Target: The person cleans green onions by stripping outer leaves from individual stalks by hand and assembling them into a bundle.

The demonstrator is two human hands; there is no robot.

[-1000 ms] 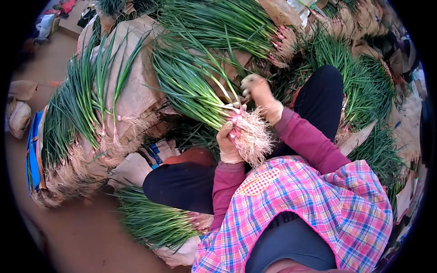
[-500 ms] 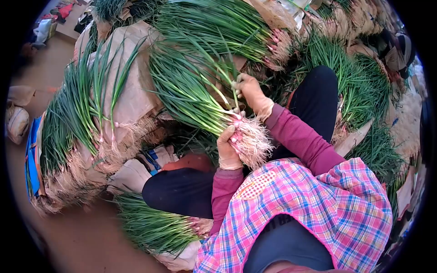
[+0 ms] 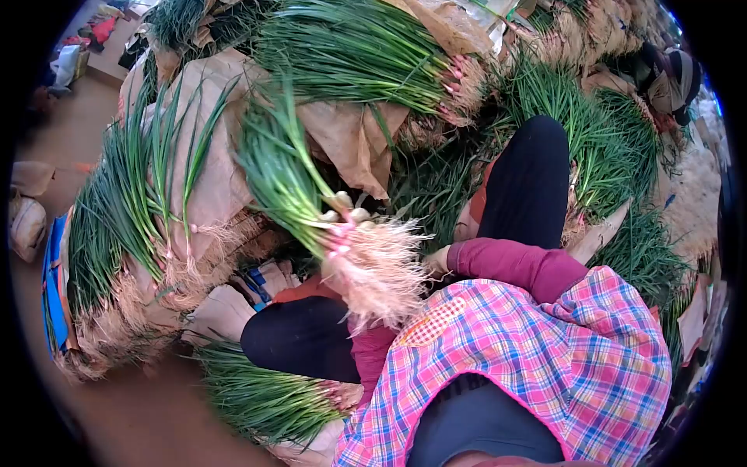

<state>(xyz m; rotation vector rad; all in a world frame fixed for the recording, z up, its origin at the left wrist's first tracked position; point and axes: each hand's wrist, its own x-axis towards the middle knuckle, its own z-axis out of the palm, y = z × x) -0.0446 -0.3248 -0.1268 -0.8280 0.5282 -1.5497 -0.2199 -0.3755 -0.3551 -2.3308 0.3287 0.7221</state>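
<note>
A bunch of green onions [image 3: 288,171], with pink bulbs and long pale roots, is raised in front of me, its leaves toward the upper left. My left hand [image 3: 342,204] is wrapped round it just above the bulbs; light-gloved fingertips show over the stems and the roots hide the rest. Low beside the root ends, close to my lap, is my right hand [image 3: 439,261], mostly hidden by the roots and its maroon sleeve, so its fingers cannot be made out.
Rows of green onions [image 3: 101,210] lean on brown paper [image 3: 210,163] at the left. Another pile [image 3: 350,54] lies on top ahead, and more onions [image 3: 591,148] are at the right. A small bundle [image 3: 272,393] lies by my left knee. A shoe-like dark item [image 3: 677,82] is at the upper right.
The bunch has moved left and nearer the camera, in my left hand. My right hand has left the stems and dropped toward my lap.
</note>
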